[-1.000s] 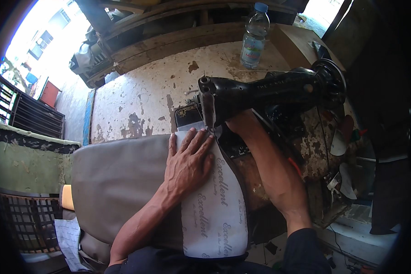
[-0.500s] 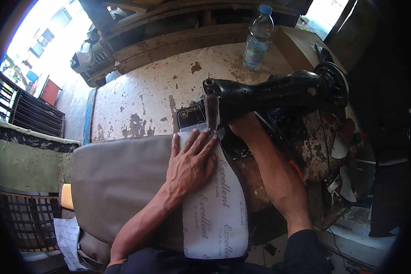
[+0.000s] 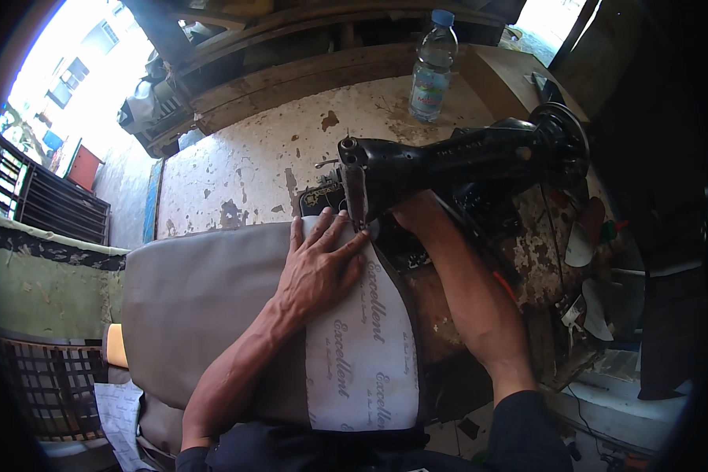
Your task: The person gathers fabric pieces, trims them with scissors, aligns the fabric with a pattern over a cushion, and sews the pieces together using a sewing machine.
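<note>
Left hand (image 3: pixel 318 266), frame centre: flat, fingers spread, gripping nothing, on white strip (image 3: pixel 360 354) bordering brown sheet (image 3: pixel 200 291), lower centre; right hand (image 3: pixel 414 211): mostly hidden by black sewing machine (image 3: pixel 468 161), grip cannot be told; risk, judged: fingertip pinched if slid under machine head; writing: script on strip, lettering on machine, label on bottle (image 3: pixel 430 82), upper centre.

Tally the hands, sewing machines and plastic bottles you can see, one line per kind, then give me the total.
Hands: 2, the left hand and the right hand, partly hidden
Sewing machine: 1
Plastic bottle: 1
Total: 4
</note>
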### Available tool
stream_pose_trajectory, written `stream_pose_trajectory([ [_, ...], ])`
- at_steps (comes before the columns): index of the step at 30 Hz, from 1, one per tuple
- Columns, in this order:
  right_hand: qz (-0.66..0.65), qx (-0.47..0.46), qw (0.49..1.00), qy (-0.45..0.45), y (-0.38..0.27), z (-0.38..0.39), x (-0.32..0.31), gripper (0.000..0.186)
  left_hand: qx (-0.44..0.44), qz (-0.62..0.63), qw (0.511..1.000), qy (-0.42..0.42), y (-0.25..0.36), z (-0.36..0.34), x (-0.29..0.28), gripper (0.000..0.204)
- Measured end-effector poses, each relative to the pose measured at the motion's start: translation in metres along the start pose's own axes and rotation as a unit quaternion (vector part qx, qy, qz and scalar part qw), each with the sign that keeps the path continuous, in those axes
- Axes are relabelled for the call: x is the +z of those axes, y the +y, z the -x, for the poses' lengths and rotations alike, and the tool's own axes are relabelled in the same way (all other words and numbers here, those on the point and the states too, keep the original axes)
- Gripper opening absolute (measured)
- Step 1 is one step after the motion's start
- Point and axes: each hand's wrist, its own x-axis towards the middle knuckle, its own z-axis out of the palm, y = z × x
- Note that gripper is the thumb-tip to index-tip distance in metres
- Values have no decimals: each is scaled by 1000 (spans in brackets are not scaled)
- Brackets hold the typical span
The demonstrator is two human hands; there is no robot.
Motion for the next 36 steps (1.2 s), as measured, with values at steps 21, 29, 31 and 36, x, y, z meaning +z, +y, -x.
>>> stream_pose_trajectory([
  [21, -49, 286, 957, -14, -167, 84, -66, 41, 75, 39, 996, -34, -8, 14, -25, 48],
  [29, -57, 374, 925, 18, -178, 75, -45, 36, 157, 3, 987, -16, -36, -2, -33, 42],
  [31, -19, 381, 924, 20, -174, 74, -41, 30, 161, -6, 987, -21, -33, -6, -32, 41],
  [36, -30, 415, 909, 16, -169, 68, -40, 25, 103, -20, 994, -28, -16, 5, -31, 44],
])
